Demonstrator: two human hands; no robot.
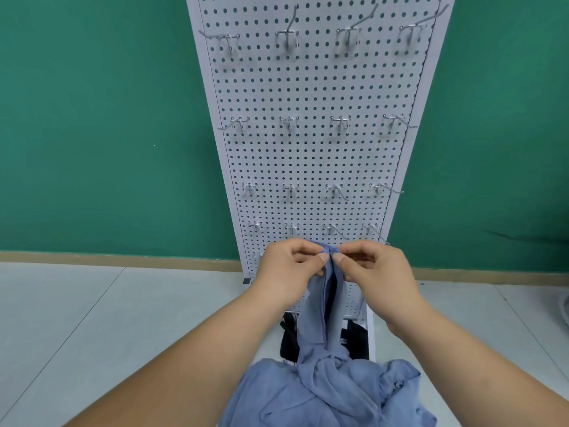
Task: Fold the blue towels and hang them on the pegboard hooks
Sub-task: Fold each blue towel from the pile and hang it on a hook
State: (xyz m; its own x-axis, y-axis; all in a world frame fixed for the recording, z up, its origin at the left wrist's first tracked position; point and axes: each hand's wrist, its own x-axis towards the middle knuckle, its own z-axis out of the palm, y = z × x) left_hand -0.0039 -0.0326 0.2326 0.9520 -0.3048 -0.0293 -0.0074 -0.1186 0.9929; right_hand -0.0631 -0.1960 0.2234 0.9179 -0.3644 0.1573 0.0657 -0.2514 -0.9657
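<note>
Green wall (92, 118), pegboard (308, 161) at 12 o'clock: four clear rows, four hooks (289, 123) each. One blue towel (312, 322), top pinched by left hand (286, 269) and right hand (374, 272); long axis 12–6.

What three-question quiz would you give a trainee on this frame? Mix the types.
1. True or false: every visible silver wire hook on the white perforated pegboard is bare.
2. Multiple choice: where do the left hand and right hand pinch the blue cloth towel? A) its upper edge, B) its lowest corner, C) nowhere.
3. Fill in: the crumpled blue cloth pile lies ___ the hands.
Key: 1 true; 2 A; 3 below.
</note>
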